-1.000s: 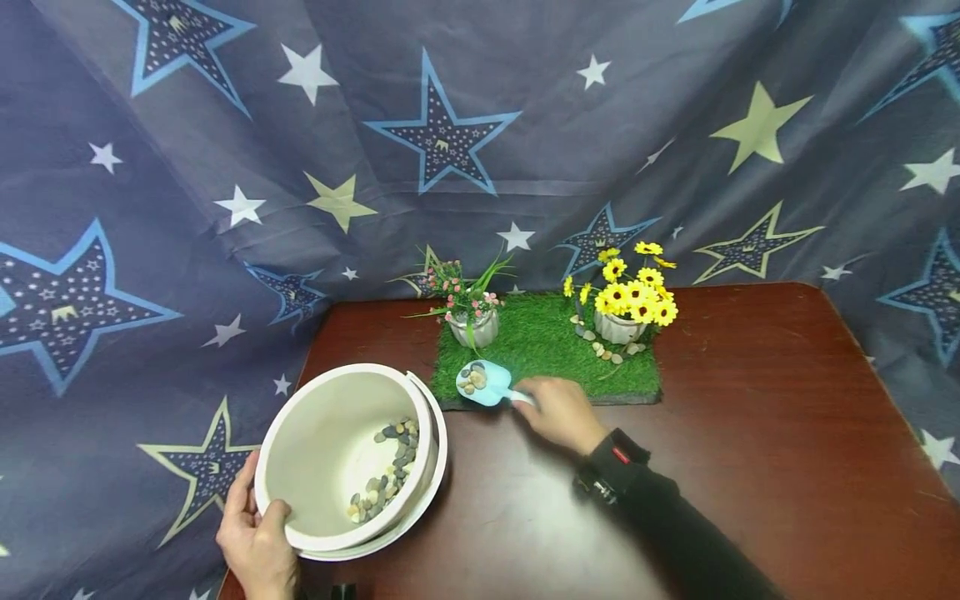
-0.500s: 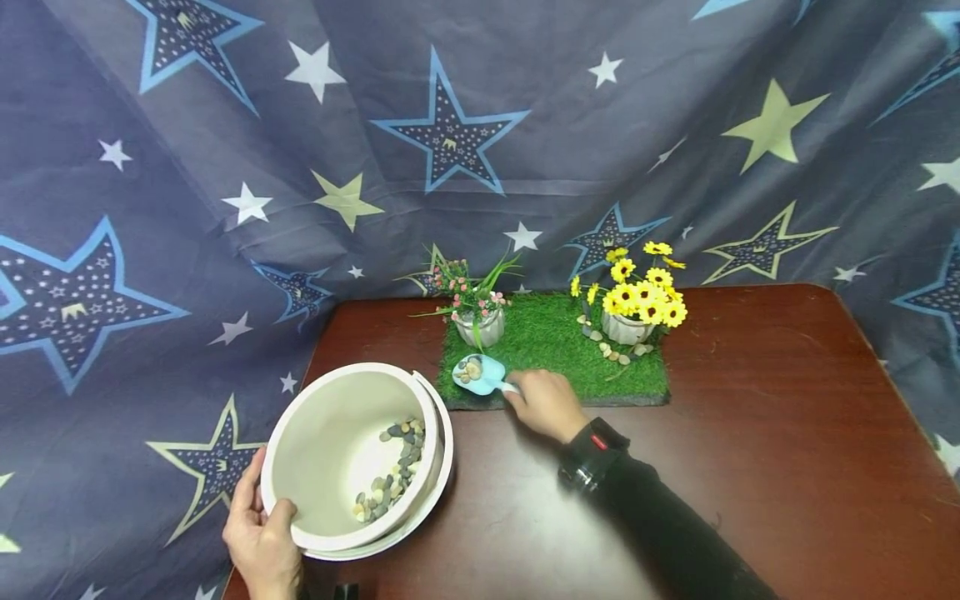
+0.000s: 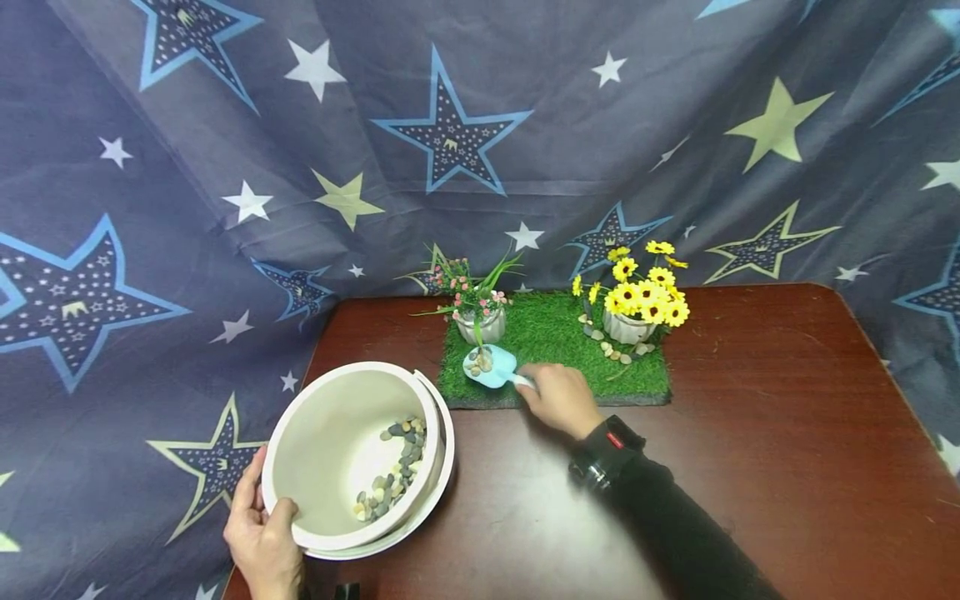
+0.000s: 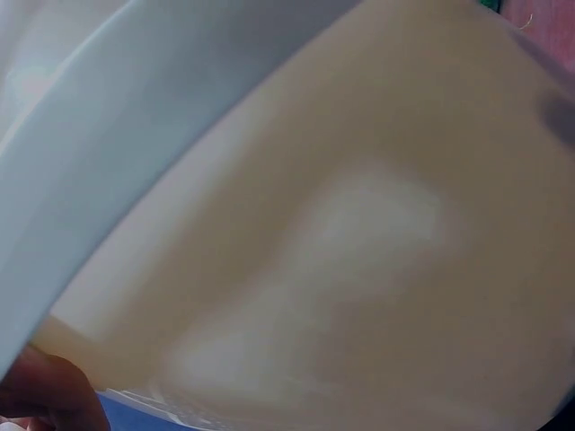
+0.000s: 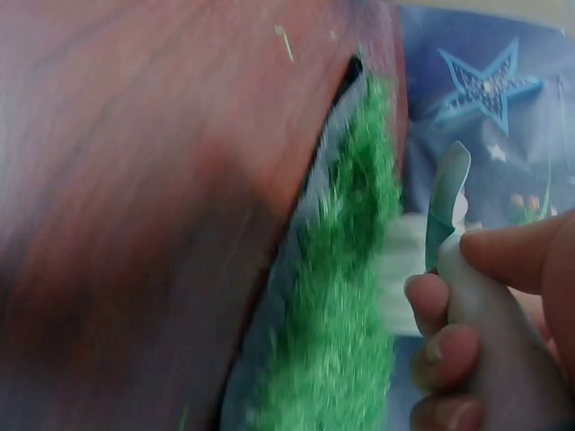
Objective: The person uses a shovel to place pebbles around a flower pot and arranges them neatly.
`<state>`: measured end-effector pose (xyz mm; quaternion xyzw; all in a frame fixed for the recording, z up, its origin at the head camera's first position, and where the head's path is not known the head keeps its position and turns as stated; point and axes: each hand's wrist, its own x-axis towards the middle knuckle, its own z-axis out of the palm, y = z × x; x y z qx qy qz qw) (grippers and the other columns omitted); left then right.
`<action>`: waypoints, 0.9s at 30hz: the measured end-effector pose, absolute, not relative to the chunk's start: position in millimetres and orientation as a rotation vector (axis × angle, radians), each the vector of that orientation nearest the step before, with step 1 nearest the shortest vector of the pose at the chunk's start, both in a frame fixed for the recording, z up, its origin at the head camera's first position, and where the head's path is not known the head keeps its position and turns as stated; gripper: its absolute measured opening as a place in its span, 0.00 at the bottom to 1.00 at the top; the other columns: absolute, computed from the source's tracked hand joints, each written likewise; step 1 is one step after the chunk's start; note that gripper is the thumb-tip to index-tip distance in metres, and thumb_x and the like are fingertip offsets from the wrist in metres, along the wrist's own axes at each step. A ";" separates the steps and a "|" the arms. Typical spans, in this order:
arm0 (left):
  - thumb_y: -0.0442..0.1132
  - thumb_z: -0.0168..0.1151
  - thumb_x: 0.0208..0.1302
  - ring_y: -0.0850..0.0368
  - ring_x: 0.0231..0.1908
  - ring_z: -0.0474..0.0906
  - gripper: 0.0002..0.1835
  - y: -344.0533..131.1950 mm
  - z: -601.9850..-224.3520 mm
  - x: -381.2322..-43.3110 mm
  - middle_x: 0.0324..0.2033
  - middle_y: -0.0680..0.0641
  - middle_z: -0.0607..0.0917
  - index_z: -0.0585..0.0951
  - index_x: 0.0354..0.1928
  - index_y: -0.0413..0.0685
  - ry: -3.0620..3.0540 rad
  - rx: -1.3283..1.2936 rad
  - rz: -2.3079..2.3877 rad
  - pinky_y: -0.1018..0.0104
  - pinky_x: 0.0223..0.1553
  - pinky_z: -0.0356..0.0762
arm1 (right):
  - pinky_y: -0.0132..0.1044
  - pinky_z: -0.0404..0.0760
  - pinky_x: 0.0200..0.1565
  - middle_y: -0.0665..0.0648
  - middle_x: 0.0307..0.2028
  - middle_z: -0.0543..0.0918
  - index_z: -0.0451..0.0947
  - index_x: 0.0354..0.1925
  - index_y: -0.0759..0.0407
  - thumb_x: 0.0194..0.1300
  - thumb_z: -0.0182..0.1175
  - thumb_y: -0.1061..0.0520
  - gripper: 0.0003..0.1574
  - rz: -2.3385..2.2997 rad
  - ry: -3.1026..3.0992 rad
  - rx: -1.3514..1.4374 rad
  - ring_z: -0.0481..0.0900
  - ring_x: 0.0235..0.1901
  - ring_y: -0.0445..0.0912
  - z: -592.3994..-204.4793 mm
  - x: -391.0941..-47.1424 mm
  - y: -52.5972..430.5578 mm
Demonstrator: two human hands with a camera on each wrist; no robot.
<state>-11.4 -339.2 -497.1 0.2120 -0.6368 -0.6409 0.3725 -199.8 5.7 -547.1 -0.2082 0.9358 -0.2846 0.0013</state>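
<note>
My left hand [image 3: 264, 533] grips the near-left rim of a tilted cream bucket [image 3: 322, 425], thumb over the inside edge. Grey and tan pebbles [image 3: 390, 487] lie gathered along its lower right side. In the left wrist view the bucket's pale wall [image 4: 359, 269] fills most of the picture. My right hand [image 3: 558, 397] holds a light blue scoop [image 3: 497, 371] by its handle. Several pebbles [image 3: 478, 361] sit in the scoop, which is over the left part of a green turf mat [image 3: 555, 333]. The right wrist view shows fingers and thumb wrapped about the scoop handle [image 5: 490, 332].
A white pot of pink flowers [image 3: 482, 323] stands just behind the scoop. To the right is a pot of yellow flowers [image 3: 628, 327], with pebbles [image 3: 617, 354] laid around its base. The brown table [image 3: 780, 400] meets a starry cloth backdrop [image 3: 540, 150].
The scoop first shifted slightly left, then came back right and a little farther over the turf mat, pebbles still in it. The left hand and bucket stay nearly still.
</note>
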 end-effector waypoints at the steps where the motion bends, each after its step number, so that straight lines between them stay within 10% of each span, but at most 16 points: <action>1: 0.12 0.40 0.42 0.64 0.41 0.89 0.42 -338.9 -497.2 -11.6 0.45 0.52 0.91 0.78 0.65 0.31 -1.631 0.540 -1.645 0.73 0.40 0.85 | 0.35 0.73 0.26 0.51 0.33 0.89 0.87 0.50 0.53 0.69 0.65 0.51 0.14 -0.908 2.940 -0.628 0.73 0.20 0.39 -546.5 -201.5 11.3; 12: 0.13 0.41 0.43 0.65 0.44 0.89 0.42 -337.5 -498.1 -12.0 0.47 0.54 0.90 0.79 0.65 0.35 -1.662 0.563 -1.612 0.72 0.42 0.83 | 0.52 0.77 0.27 0.64 0.42 0.90 0.88 0.52 0.55 0.66 0.67 0.52 0.18 -0.936 3.182 -0.210 0.87 0.33 0.62 -547.4 -231.4 50.5; 27: 0.13 0.41 0.44 0.63 0.45 0.89 0.42 -340.0 -499.0 -11.7 0.49 0.54 0.89 0.78 0.66 0.34 -1.677 0.553 -1.596 0.71 0.42 0.84 | 0.60 0.81 0.34 0.67 0.39 0.89 0.87 0.50 0.58 0.65 0.67 0.56 0.15 -0.825 3.246 -0.173 0.86 0.35 0.64 -558.5 -261.6 29.1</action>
